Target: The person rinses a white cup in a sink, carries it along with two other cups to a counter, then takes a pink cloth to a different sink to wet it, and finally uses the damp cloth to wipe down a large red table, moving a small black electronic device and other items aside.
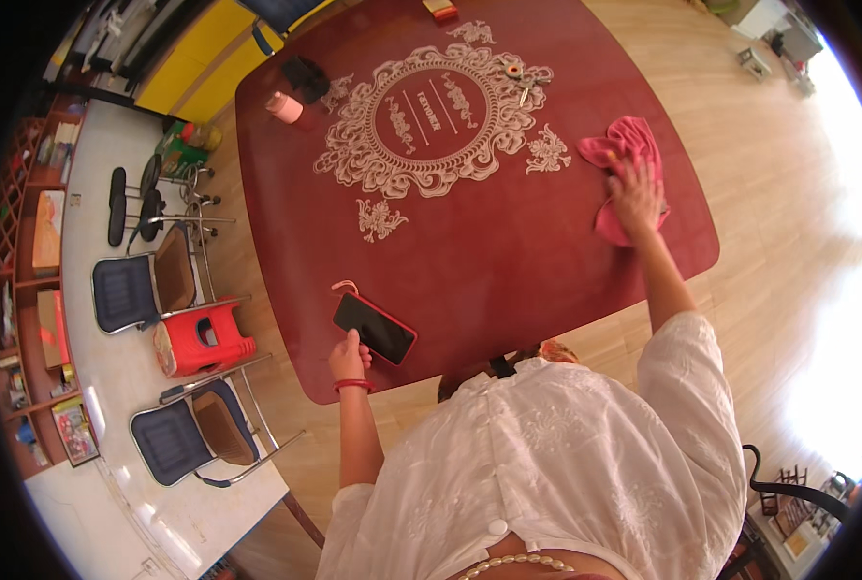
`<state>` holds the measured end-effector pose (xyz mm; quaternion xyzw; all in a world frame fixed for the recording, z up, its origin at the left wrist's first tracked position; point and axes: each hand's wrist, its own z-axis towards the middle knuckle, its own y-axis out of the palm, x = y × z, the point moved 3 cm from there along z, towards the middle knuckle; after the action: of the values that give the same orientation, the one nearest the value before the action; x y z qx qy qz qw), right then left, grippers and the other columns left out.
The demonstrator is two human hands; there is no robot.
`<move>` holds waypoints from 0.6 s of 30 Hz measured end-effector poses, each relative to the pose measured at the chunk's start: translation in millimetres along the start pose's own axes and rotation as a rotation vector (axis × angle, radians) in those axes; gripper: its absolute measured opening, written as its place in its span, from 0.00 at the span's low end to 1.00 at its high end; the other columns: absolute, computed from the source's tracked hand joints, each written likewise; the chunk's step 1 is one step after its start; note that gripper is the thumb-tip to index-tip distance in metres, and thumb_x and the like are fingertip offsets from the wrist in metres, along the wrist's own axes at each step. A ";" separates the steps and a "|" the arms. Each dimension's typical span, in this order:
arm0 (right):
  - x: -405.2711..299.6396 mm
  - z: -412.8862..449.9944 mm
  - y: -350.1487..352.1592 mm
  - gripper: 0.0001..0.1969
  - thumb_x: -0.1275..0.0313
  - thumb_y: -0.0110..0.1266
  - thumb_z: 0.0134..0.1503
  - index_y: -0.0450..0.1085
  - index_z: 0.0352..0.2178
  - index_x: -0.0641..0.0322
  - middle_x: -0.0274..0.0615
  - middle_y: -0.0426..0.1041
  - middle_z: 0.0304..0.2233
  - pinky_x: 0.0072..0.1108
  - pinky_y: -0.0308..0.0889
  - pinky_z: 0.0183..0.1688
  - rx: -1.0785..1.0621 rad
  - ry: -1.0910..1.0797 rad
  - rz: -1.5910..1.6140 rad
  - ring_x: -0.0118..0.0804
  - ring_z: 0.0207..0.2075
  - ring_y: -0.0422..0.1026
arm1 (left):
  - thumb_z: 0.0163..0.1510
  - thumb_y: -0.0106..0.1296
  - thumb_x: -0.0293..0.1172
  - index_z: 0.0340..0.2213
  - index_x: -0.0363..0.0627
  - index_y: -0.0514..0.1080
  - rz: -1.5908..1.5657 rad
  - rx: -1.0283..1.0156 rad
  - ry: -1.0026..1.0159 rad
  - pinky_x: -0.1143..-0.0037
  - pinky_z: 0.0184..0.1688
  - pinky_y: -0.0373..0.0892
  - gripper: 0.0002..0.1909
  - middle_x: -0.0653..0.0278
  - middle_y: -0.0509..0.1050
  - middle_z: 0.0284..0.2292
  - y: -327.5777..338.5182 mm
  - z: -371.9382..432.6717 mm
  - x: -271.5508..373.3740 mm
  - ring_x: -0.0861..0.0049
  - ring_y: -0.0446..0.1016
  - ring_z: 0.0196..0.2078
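Observation:
My right hand [637, 197] presses on a crumpled pink cloth [630, 135] near the right edge of the dark red table [474, 268], its fingers spread over the fabric. Down at the table's near left, my left hand [349, 359] has its fingers curled beside a smartphone [375, 328] in a red case. The thumb reaches over the phone's edge; whether the hand grips the phone or only touches it is unclear. The phone lies at a slant, dark screen up, with a pale strap [344, 286] at its far end.
On the table are a pink bottle [284, 107], a black object [305, 78], keys [525, 88] and a small red-and-white box [440, 9]. A white ornamental print [431, 119] decorates the top. Leftward stand blue chairs [122, 293] and a red plastic stool [209, 338].

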<state>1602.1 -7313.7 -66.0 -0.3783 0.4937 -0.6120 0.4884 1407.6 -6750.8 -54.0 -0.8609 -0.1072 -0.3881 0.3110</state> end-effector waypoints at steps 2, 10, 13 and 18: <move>-49.2 -38.6 -4.1 0.24 0.55 0.47 0.51 0.59 0.49 0.48 0.45 0.54 0.55 0.42 0.43 0.57 0.026 -0.244 0.154 0.47 0.58 0.49 | 0.48 0.52 0.44 0.19 0.39 0.68 0.025 0.008 0.014 0.82 0.12 0.61 0.19 0.66 0.67 0.13 11.0 5.0 11.5 0.83 0.64 0.12; -126.2 -98.3 -47.9 0.19 0.61 0.45 0.51 0.64 0.44 0.52 0.44 0.57 0.53 0.45 0.45 0.56 -0.097 -0.715 0.431 0.45 0.57 0.52 | 0.36 0.61 0.46 0.27 0.35 0.72 0.556 -0.138 0.410 0.70 0.31 0.68 0.24 0.54 0.74 0.21 92.3 15.1 87.8 0.65 0.74 0.23; -21.6 -34.9 -15.8 0.15 0.65 0.43 0.51 0.66 0.40 0.55 0.41 0.62 0.49 0.47 0.51 0.52 0.122 -0.419 0.188 0.46 0.54 0.56 | 0.36 0.61 0.45 0.30 0.37 0.74 0.645 -0.217 0.567 0.71 0.31 0.69 0.23 0.56 0.75 0.22 132.4 -13.3 117.2 0.68 0.75 0.27; 138.5 11.3 1.1 0.23 0.57 0.39 0.55 0.55 0.53 0.40 0.41 0.53 0.56 0.33 0.45 0.58 -0.026 -0.025 0.018 0.41 0.59 0.49 | 0.27 0.65 0.47 0.31 0.34 0.70 1.061 -0.153 0.731 0.65 0.39 0.68 0.32 0.49 0.72 0.32 168.5 -50.3 136.7 0.57 0.71 0.37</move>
<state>1580.2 -7450.9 -67.2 -0.3877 0.4987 -0.5964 0.4953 1541.5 -6921.7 -4.3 -0.6290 0.4734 -0.4562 0.4148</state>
